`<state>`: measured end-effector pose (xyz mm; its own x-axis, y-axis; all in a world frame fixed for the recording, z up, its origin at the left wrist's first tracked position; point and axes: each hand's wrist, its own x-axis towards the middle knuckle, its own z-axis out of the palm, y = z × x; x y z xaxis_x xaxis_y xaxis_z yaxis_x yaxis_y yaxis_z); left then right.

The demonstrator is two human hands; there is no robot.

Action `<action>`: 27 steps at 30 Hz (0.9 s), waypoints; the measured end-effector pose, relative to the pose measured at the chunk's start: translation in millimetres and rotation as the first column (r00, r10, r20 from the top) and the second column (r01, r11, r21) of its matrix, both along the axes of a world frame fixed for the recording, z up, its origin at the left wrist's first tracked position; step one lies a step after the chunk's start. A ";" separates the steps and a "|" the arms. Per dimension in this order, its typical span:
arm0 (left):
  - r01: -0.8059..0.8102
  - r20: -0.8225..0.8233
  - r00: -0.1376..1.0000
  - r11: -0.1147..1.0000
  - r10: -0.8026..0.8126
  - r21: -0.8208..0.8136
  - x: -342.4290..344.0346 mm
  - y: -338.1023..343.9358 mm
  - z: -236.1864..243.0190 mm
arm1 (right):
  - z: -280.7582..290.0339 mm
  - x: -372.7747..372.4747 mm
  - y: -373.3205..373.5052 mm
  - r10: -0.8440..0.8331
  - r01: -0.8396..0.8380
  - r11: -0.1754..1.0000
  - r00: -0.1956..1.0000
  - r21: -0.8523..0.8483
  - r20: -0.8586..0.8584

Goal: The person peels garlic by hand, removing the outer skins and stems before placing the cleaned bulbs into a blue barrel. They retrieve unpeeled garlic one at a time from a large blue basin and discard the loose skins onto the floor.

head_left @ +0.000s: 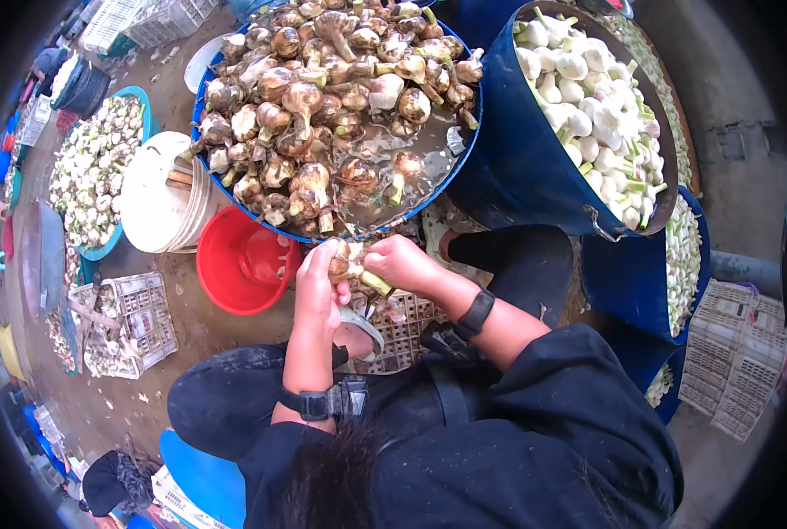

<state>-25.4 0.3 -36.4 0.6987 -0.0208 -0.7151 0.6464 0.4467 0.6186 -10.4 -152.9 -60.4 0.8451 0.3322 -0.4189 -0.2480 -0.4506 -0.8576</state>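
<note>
A garlic bulb (347, 261) with brownish skin and a short green stem is held between my two hands, just in front of a blue tub. My left hand (319, 275) grips the bulb from the left. From the right, the closed fingers of my right hand (400, 263) pinch at its skin or stem; exactly where is hidden. Unpeeled, dirt-stained garlic bulbs (301, 101) fill most of the tub, with murky water (367, 213) showing along its near right side. A red bucket (230, 269) stands close by my left hand.
A tilted blue barrel (490, 145) at the right holds clean white garlic (587, 110). White buckets (151, 198) stand left of the tub. Beneath my hands lies a plastic crate (402, 339). More crates (142, 322) and a teal basin of garlic (102, 167) occupy the left floor.
</note>
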 end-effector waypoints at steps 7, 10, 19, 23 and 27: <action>0.060 0.159 0.985 0.998 -0.060 0.004 3.1 6.6 8.4 | 31.8 -14.4 1.1 0.055 -0.066 0.997 0.974 0.043 0.221; 0.245 0.195 0.939 0.950 -0.282 0.194 2.3 16.3 6.5 | 33.1 -19.7 6.2 0.107 -0.025 0.987 0.832 -0.156 0.544; -0.016 0.381 0.337 0.399 -0.861 0.917 -11.1 2.6 15.6 | 14.5 -2.4 -21.2 0.004 0.708 0.441 0.614 0.552 -0.790; -0.237 0.532 0.369 0.477 -0.762 0.847 -14.2 -13.0 3.5 | 28.4 1.0 -13.4 0.152 0.730 0.144 0.651 0.669 -0.743; -0.307 0.733 0.670 0.855 -0.118 0.418 -7.3 -11.1 1.3 | 35.3 -16.0 -18.0 0.253 0.531 0.162 0.793 0.832 -0.555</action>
